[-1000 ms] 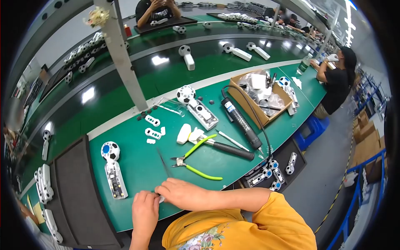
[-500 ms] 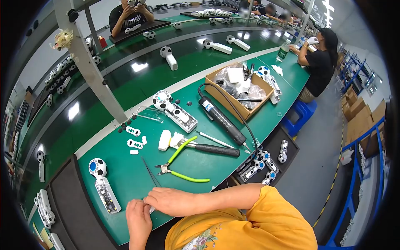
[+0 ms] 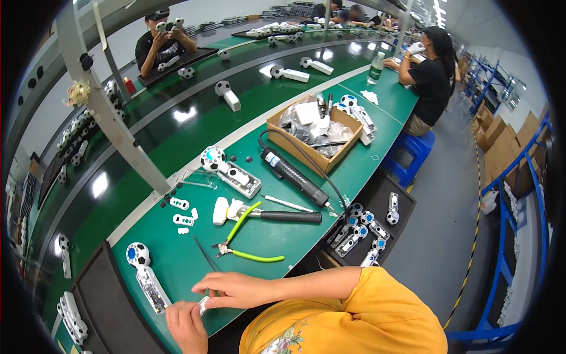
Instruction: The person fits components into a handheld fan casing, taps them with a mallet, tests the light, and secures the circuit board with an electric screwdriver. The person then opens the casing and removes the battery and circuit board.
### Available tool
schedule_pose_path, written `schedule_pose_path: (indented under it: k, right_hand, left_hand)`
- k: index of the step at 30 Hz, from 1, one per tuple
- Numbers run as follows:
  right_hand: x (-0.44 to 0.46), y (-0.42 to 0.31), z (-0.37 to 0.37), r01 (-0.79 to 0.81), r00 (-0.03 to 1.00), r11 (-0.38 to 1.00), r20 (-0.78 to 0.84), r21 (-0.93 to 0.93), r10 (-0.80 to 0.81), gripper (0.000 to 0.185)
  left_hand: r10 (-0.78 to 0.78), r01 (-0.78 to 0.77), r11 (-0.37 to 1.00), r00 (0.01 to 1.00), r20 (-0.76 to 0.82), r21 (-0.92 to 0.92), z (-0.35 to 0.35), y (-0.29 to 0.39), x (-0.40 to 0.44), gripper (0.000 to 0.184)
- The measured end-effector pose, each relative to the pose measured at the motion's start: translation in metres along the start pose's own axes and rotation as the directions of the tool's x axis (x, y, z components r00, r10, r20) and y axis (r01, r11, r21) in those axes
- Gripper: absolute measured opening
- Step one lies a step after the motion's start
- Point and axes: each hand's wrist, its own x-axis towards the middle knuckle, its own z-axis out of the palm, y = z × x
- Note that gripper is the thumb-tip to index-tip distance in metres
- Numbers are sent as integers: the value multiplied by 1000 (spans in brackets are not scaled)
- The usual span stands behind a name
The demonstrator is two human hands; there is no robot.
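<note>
Here, a worker in a bright yellow, flower-printed top (image 3: pixel 354 315) is handling a small white piece (image 3: pixel 204 304) between two bare hands at the near edge of a smooth green counter (image 3: pixel 141 230). The fingers of the left hand (image 3: pixel 187 327) are pinching the piece, bent nearly together, while the right hand (image 3: pixel 236 290) is resting its thumb against it, forefinger standing slightly parted; the view is not showing whether those fingers are gripping. A long white device with a round, football-patterned head (image 3: pixel 152 286) is lying just beyond the left hand. Slim dark tweezers (image 3: pixel 206 253) and spread, lime-green-handled pliers (image 3: pixel 257 258) are lying beyond the right, with a white-headed, black-gripped hammer (image 3: pixel 292 216) lying near the pliers.
</note>
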Motion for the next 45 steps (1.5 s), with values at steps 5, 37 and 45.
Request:
schedule_pose_path:
  k: [5,37,45]
  right_hand:
    - [-6,3,15,-377,926,539,324,753,195,53]
    - [10,7,20,-321,924,581,112,748,366,50]
    - [35,9,0,-208,972,629,84,749,221,59]
  left_hand:
    - [115,-115,993,993,2,2,-24,15,9,17]
    - [-381,317,844,922,-68,-433,6,0,33,5]
    - [-520,433,771,851,-71,-466,-29,-19,19,31]
